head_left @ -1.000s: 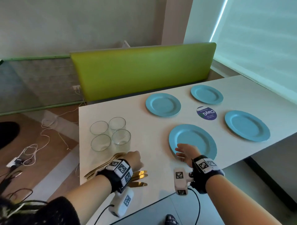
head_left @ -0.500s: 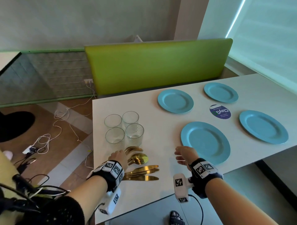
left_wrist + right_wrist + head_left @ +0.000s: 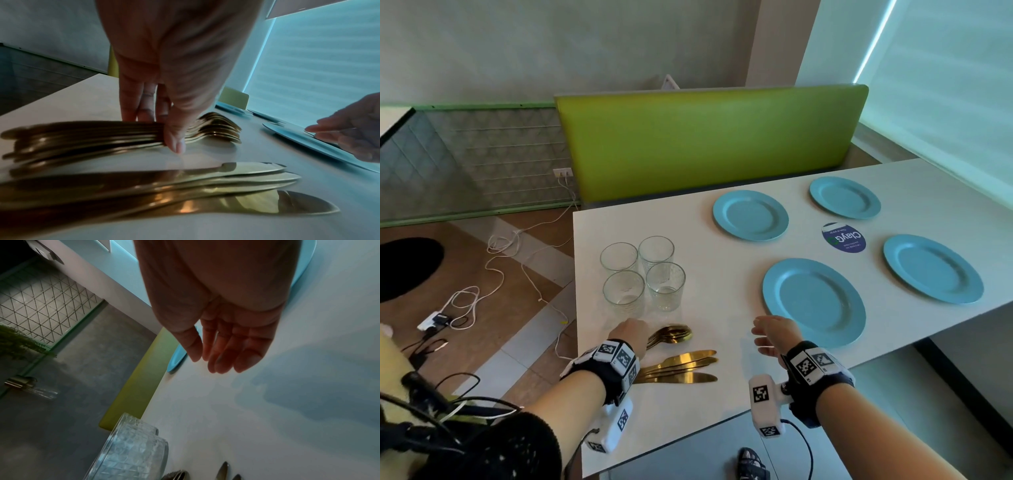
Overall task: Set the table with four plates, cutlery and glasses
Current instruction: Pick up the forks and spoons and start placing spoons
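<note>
Left hand (image 3: 174,65) is down on the spoons (image 3: 127,134) by the table's (image 3: 722,274) near left corner, thumb and fingers pinching the stacked handles. Knives (image 3: 681,368) lie just nearer the edge; four glasses (image 3: 642,274) stand just behind. Right hand (image 3: 222,324) hovers slack-fingered, holding nothing, beside the nearest of four blue plates (image 3: 813,301).

1. Left hand (image 3: 174,68) moved from over the knives (image 3: 681,368) toward the table's left edge, now pinching the spoon stack (image 3: 115,134) handles.
2. Right hand (image 3: 774,334) pulled off the nearest plate (image 3: 813,301), fingers loose.
</note>
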The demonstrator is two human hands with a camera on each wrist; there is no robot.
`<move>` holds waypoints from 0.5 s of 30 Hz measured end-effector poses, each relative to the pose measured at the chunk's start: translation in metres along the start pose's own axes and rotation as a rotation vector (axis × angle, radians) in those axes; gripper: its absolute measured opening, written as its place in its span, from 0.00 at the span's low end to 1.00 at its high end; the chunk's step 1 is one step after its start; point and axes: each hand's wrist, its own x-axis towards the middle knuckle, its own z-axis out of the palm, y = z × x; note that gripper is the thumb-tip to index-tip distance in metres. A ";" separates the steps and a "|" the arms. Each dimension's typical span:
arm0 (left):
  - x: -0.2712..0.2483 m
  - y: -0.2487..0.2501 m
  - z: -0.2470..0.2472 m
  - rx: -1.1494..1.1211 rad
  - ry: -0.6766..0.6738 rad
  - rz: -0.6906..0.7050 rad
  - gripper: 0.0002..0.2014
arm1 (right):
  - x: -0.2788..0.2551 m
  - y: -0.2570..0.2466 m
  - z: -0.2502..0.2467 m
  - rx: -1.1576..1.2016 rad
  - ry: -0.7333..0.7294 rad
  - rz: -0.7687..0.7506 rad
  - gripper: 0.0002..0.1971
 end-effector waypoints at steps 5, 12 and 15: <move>0.001 -0.002 0.005 -0.048 -0.008 0.016 0.17 | -0.003 0.003 -0.001 -0.023 -0.003 -0.010 0.09; -0.003 0.007 -0.003 -0.098 0.046 0.059 0.16 | -0.010 0.008 -0.007 -0.107 -0.009 -0.042 0.04; -0.005 0.022 -0.021 -0.223 0.116 0.124 0.14 | -0.016 0.006 -0.010 -0.191 -0.029 -0.095 0.04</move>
